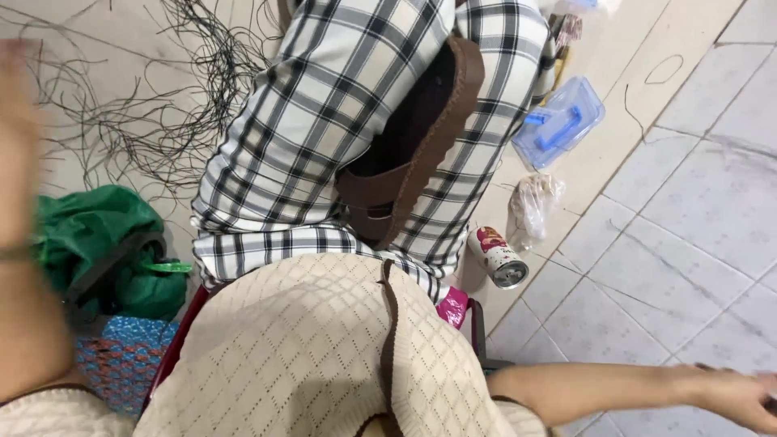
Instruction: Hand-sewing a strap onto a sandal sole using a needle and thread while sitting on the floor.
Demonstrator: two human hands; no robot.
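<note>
Two bare arms spread wide: right hand (pixel 740 396), blurred over grey floor tiles (pixel 688 210), fingers loosely open and empty; left hand (pixel 14 105) too blurred to tell, near tangled black cords (pixel 154 105).

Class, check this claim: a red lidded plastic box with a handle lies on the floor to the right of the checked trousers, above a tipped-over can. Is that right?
Wrong in one respect: the plastic box is translucent blue, not red. The head view shows it lying to the right of the checked trousers, above the tipped-over can.
</note>
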